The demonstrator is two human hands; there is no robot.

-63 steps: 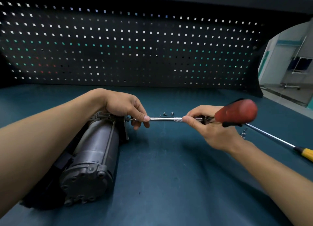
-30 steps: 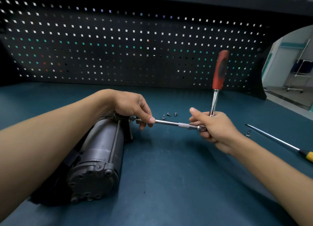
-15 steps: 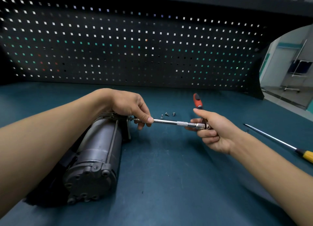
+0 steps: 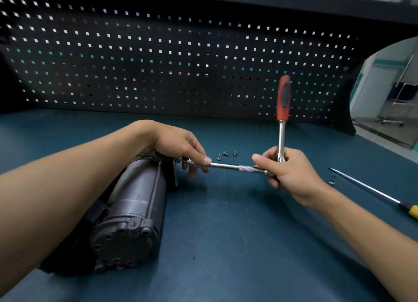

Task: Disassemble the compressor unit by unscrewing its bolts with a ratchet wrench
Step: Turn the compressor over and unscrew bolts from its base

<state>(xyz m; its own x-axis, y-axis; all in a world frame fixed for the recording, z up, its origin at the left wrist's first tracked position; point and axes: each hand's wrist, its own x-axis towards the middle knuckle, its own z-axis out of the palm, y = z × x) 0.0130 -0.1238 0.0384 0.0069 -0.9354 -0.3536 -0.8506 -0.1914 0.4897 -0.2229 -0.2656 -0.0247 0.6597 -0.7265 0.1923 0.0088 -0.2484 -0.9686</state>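
Observation:
A dark grey cylindrical compressor unit point(image 4: 133, 202) lies on its side on the teal bench, its bolted end cap facing me. My left hand point(image 4: 178, 144) rests on its far end and pinches the socket end of a chrome extension bar point(image 4: 235, 166). The bar runs right to the head of a ratchet wrench point(image 4: 282, 111), whose red handle stands upright. My right hand point(image 4: 287, 172) grips the ratchet head where bar and wrench meet. The bolt under the socket is hidden by my left fingers.
Three loose bolts point(image 4: 226, 154) lie behind the bar. A long screwdriver point(image 4: 373, 191) with a yellow handle lies at the right, a small bolt point(image 4: 332, 179) beside its tip. A black pegboard point(image 4: 172, 59) closes the back of the bench point(image 4: 237, 245).
The red ratchet handle has swung from pointing away from me, low behind my right hand, up to vertical. My left hand has kept its hold on the extension bar at the compressor.

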